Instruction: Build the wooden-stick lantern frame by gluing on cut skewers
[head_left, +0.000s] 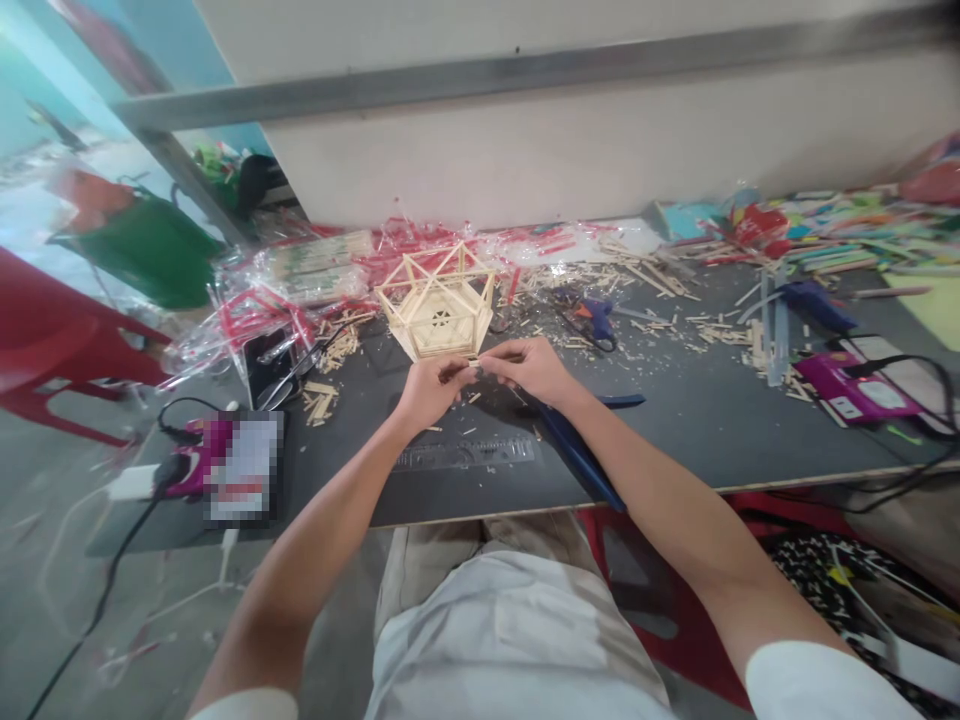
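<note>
My left hand [431, 390] and my right hand [531, 368] meet fingertip to fingertip over the near side of the table, both closed in a pinch. A tiny pale bit shows between them, too small to make out. Just beyond my fingers stands a many-sided model of thin wooden sticks [442, 315], with an open stick frame rising from its floor and a dark round pattern in the middle. A tool with blue handles [574, 455] lies partly hidden under my right forearm. Below my hands is a clear plastic ruler [472, 453].
Cut stick bits [322, 400] litter the dark table [675, 400]. A blue glue gun [598, 320] lies behind my right hand. A phone [244, 468] sits at the left edge, a purple box with cables [859, 385] at the right. Red-and-clear wrappers [420, 240] line the back.
</note>
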